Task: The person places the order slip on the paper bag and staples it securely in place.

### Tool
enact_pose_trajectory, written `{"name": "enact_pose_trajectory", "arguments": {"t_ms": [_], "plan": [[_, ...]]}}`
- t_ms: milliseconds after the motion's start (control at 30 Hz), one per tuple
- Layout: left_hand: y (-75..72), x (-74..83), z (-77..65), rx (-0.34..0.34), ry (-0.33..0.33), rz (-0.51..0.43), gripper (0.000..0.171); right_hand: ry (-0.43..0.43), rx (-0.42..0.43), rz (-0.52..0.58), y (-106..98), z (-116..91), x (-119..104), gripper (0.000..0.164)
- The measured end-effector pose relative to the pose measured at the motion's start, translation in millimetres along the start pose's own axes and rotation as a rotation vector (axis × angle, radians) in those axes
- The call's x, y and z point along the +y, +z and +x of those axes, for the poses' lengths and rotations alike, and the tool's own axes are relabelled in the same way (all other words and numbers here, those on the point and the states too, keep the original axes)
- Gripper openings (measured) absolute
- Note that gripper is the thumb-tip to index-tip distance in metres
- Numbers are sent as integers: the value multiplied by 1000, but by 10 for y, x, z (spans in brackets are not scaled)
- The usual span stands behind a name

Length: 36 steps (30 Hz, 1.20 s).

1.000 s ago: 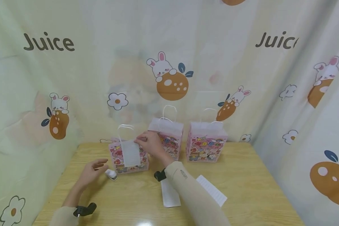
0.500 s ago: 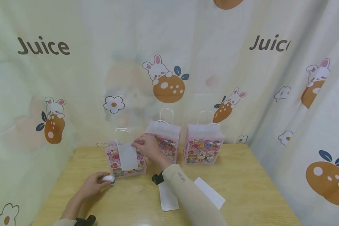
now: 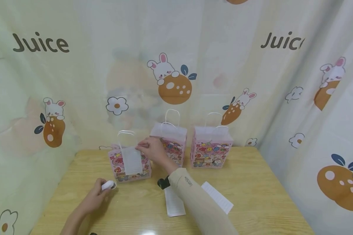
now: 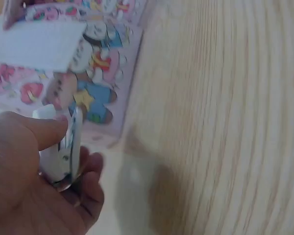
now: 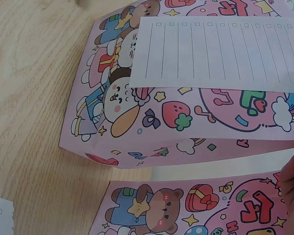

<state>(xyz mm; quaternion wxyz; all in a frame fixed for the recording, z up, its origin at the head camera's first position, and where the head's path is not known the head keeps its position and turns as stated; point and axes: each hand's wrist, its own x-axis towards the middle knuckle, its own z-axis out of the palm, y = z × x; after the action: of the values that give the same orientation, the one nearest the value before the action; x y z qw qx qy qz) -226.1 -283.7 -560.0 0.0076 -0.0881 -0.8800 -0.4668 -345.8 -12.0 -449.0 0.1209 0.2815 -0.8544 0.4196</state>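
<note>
My left hand (image 3: 92,197) grips a small white stapler (image 3: 107,185) just in front of the leftmost bag. In the left wrist view, the stapler (image 4: 74,147) lies between thumb and curled fingers, its two arms spread apart. Pinched in my right hand (image 3: 155,149) is the upper right corner of a white slip of paper (image 3: 132,161). That slip hangs upright against the front of a pink cartoon-print paper bag (image 3: 117,164) with white handles. Printed lines and small checkboxes show on the slip (image 5: 210,54) in the right wrist view.
Two similar pink bags, one in the middle (image 3: 180,147) and one at the right (image 3: 211,155), stand along the back of the wooden table (image 3: 253,195). A second slip (image 3: 175,204) and a third slip (image 3: 217,197) lie in front of them. A printed curtain (image 3: 223,65) hangs behind.
My left hand has reached the stapler on the table, taken hold of it and lifted it slightly back from the bag. The right hand keeps holding the slip at the bag's top.
</note>
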Motion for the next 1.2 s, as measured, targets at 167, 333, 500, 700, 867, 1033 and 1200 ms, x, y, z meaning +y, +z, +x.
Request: {"name": "enact_pose_trajectory", "arguments": {"t_ms": [167, 333, 500, 700, 867, 1033, 1200], "plan": [[9, 213, -91, -40, -19, -157, 27, 24, -9, 13, 0, 8, -10, 22], [-14, 397, -93, -4, 63, -249, 21, 14, 17, -14, 12, 16, -26, 22], [-117, 628, -76, 100, 37, -403, 46, -7, 52, -52, 51, -1, -22, 23], [-274, 891, 22, 216, 81, -578, 49, -24, 80, -22, 98, -17, -24, 22], [-363, 1058, 178, 223, 192, -516, 47, -8, 87, -38, 104, -12, -8, 22], [-453, 1282, 349, 278, 225, -232, 53, -3, 82, -44, 100, -10, -16, 22], [-511, 1459, 536, 236, 278, -42, 47, -19, 90, -59, 114, 11, 15, 22]]}}
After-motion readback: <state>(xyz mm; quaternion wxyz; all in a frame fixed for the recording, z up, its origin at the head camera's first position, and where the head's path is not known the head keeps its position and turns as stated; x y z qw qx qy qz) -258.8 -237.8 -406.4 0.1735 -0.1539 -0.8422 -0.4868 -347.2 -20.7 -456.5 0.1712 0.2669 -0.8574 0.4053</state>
